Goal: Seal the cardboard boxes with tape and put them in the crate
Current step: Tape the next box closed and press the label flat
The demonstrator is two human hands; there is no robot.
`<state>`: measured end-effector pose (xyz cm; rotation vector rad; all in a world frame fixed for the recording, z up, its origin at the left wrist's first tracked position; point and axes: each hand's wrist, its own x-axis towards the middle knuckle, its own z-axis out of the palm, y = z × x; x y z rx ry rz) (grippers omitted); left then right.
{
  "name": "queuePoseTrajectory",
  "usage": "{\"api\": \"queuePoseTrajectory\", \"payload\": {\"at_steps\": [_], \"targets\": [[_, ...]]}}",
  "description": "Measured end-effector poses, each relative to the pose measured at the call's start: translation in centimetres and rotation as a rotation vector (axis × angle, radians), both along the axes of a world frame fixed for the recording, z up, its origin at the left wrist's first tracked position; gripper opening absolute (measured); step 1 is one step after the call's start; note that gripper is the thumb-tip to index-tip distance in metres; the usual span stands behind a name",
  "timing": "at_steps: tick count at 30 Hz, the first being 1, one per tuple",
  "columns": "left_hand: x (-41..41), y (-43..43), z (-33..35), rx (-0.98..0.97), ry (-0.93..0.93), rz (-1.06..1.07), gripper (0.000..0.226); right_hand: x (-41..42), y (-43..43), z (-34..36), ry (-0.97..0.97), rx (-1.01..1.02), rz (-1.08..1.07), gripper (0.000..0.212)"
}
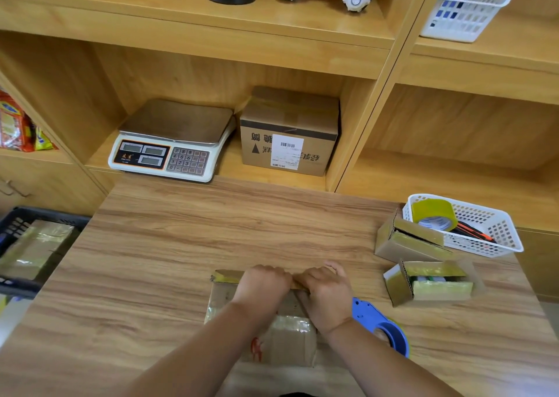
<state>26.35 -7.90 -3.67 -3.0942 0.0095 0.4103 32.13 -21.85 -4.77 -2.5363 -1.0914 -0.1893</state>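
At the left edge of the frame, beside the counter (169, 245), sits the dark crate (45, 213). One taped box (36, 245) already lies inside it. On the shelf above centre are a weighing scale (169, 142) and a labelled carton (290, 133), neither of which looks to be part of the job.

At lower centre, the cardboard box (284, 339) being worked on lies on the counter. The left hand (261, 284) and the right hand (328, 293) sit side by side on its far flap. Each grip is curled over the flap's far edge, fingers bent round the cardboard and holding it down. No fresh tape can be seen across that seam, so I judge the closing is not yet done.

Just right of the right wrist lies the blue tape dispenser (381, 327), with nobody holding it. To reach it, one hand must let go of the flap. The stiff flap could then spring up, and the tape would land crooked or bridge a gap. The right forearm also passes close to the dispenser and could knock it toward the near edge of the counter.

Farther right, two open boxes (405, 242) (432, 281) wait unsealed. Behind them a white basket (496, 233) holds a spare tape roll (435, 215).
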Motion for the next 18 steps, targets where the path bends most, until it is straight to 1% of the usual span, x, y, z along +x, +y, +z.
{"api": "queuePoseTrajectory", "payload": {"at_steps": [1, 3, 5, 6, 9, 13, 16, 18], "targets": [[0.0, -0.1, 0.0, -0.016, -0.029, -0.002, 0.029, 0.0, 0.0, 0.0, -0.007, 0.000, 0.008, 0.026], [-0.3, -0.1, 0.3, -0.042, -0.146, -0.040, 0.027, 0.1, 0.0, 0.0, -0.003, 0.005, 0.015, 0.028], [-0.6, -0.1, 0.6, -0.060, -0.196, -0.098, 0.039, 0.3, 0.1, 0.1, 0.002, 0.004, 0.012, 0.031], [-0.7, -0.1, 0.6, -0.058, -0.244, -0.093, 0.041, 0.4, 0.2, 0.1, 0.003, 0.000, 0.010, 0.032], [-0.9, -0.2, -0.1, -0.073, -0.288, -0.075, 0.041, 0.5, 0.1, 0.3, 0.006, 0.004, 0.038, 0.031], [-1.6, -0.3, -0.7, -0.193, -0.366, -0.041, 0.038, 0.0, -0.2, 0.2, -0.009, 0.005, 0.062, 0.031], [-1.9, -0.2, -0.7, -0.239, -0.408, -0.025, 0.038, -0.2, -0.3, 0.0, -0.069, 0.055, 0.071, 0.029], [-1.9, -0.1, -0.6, -0.250, -0.397, -0.024, 0.039, -0.2, -0.5, 0.1, -0.119, 0.100, 0.104, 0.025]]}}
